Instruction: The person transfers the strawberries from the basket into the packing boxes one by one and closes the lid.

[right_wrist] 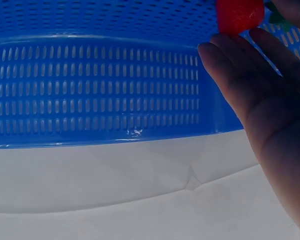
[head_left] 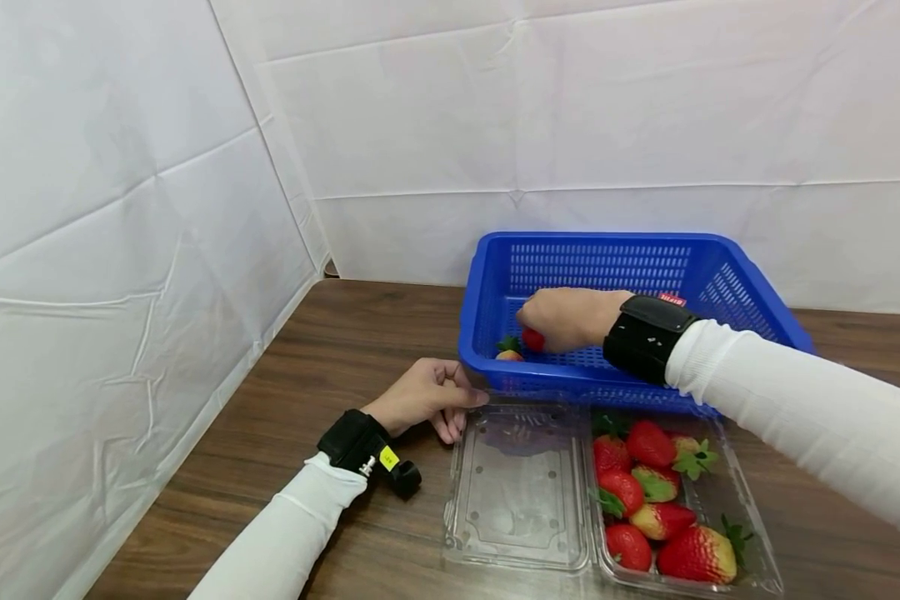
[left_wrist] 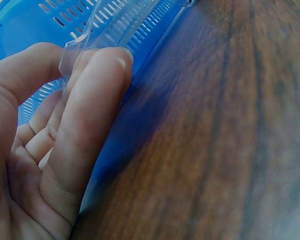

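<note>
Pinching a rounded red strawberry (right_wrist: 240, 15), the right hand (head_left: 570, 319) is risking squeeze-bruises; left hand (head_left: 426, 398), at eight o'clock, pinching flat clear-plastic lid (head_left: 525, 504).

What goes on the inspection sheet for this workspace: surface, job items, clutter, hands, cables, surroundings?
Surface: brown wood-grain table.
Job items: clear clamshell open, its tray holding several strawberries, its lid to the left without fruit; blue basket behind, with strawberries inside.
Clutter: small red tag beside the right wrist strap, partly hidden.
Left hand: pinches the lid's far left corner.
Right hand: inside the basket, fingers at a strawberry; firmness of grip unclear.
Cables: nothing seen.
Surroundings: creased white sheeting behind and at left.
</note>
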